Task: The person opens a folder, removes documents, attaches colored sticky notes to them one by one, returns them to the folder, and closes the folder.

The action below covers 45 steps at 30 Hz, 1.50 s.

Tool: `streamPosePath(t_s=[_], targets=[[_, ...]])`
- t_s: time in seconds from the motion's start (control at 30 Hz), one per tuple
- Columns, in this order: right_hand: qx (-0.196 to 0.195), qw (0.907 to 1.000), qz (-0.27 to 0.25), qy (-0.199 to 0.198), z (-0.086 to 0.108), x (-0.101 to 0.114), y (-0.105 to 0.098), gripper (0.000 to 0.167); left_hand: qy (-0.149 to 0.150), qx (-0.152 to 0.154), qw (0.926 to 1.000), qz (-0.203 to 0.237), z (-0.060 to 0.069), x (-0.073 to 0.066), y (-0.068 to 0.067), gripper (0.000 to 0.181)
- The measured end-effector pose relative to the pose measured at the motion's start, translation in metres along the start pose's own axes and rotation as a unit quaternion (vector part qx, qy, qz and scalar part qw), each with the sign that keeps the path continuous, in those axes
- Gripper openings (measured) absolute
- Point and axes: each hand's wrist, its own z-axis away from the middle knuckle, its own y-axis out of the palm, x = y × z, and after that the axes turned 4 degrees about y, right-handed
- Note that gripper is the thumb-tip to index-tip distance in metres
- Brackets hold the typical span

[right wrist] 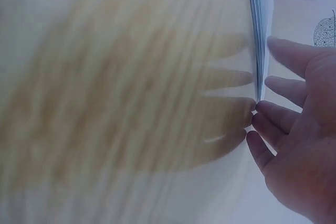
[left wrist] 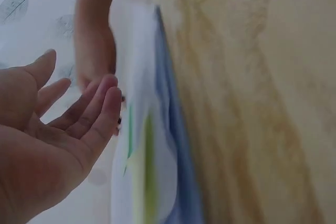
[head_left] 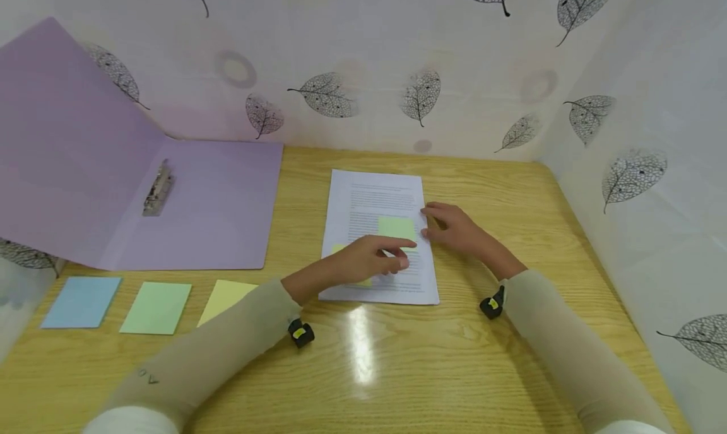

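Note:
A stack of printed paper (head_left: 386,197) lies on the table, its sheet edges (right wrist: 257,30) showing in the right wrist view. A green sticky note (head_left: 396,226) is on the top sheet. Lower left on that sheet is a yellow sticky note (head_left: 361,283), largely covered by my left hand (head_left: 369,257). That hand hovers over the page with relaxed fingers and holds nothing; the left wrist view shows it apart from the paper. My right hand (head_left: 454,227) is at the stack's right edge, thumb and fingers loosely spread, fingertips (right wrist: 257,107) at the sheet edges.
An open purple folder (head_left: 227,200) with a metal clip (head_left: 159,191) lies at the left, its cover raised against the wall. In front of it are blue (head_left: 81,302), green (head_left: 156,308) and yellow (head_left: 224,298) sticky note pads. Leaf-patterned cloth borders the wooden table (head_left: 409,371).

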Motion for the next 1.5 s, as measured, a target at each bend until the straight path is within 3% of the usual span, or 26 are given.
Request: streamPosePath(t_s=[0.07,0.17,0.3,0.43,0.57,0.8,0.97,1.07,1.23,1.37,1.5], targets=[[0.004,0.9996,0.026,0.003,0.001,0.000,0.000,0.057,-0.002,-0.018,0.9996,-0.020,0.004,-0.001,-0.010,0.048],[0.007,0.9990,0.043,0.013,0.002,-0.001,0.001,0.058,-0.022,-0.088,0.9940,-0.060,0.012,0.001,-0.028,0.042],[0.008,0.9983,0.055,0.018,0.003,0.000,0.002,0.058,-0.070,-0.193,0.9720,-0.113,0.029,0.009,-0.056,0.038],[0.009,0.9978,0.064,0.015,0.003,0.001,0.002,0.058,-0.101,-0.249,0.9525,-0.144,0.042,0.021,-0.077,0.042],[0.006,0.9967,0.080,0.006,0.004,0.001,0.001,0.057,-0.120,-0.247,0.9471,-0.165,0.046,0.030,-0.088,0.047],[0.007,0.9957,0.092,0.005,0.005,0.003,0.001,0.057,-0.123,-0.218,0.9544,-0.163,0.041,0.032,-0.087,0.048],[0.007,0.9953,0.097,0.010,0.005,0.005,0.001,0.057,-0.133,-0.212,0.9553,-0.158,0.037,0.029,-0.082,0.049],[0.004,0.9951,0.099,0.009,0.005,0.006,0.001,0.057,-0.133,-0.220,0.9580,-0.128,0.034,0.029,-0.082,0.049],[0.000,0.9950,0.100,0.009,0.004,0.006,0.002,0.056,-0.122,-0.236,0.9635,-0.031,0.030,0.031,-0.084,0.054],[0.001,0.9951,0.099,0.008,0.004,0.006,0.002,0.056,-0.123,-0.261,0.9572,0.028,0.028,0.032,-0.085,0.066],[0.002,0.9961,0.088,0.007,0.005,0.006,0.003,0.056,-0.131,-0.270,0.9531,0.037,0.027,0.034,-0.086,0.064]])
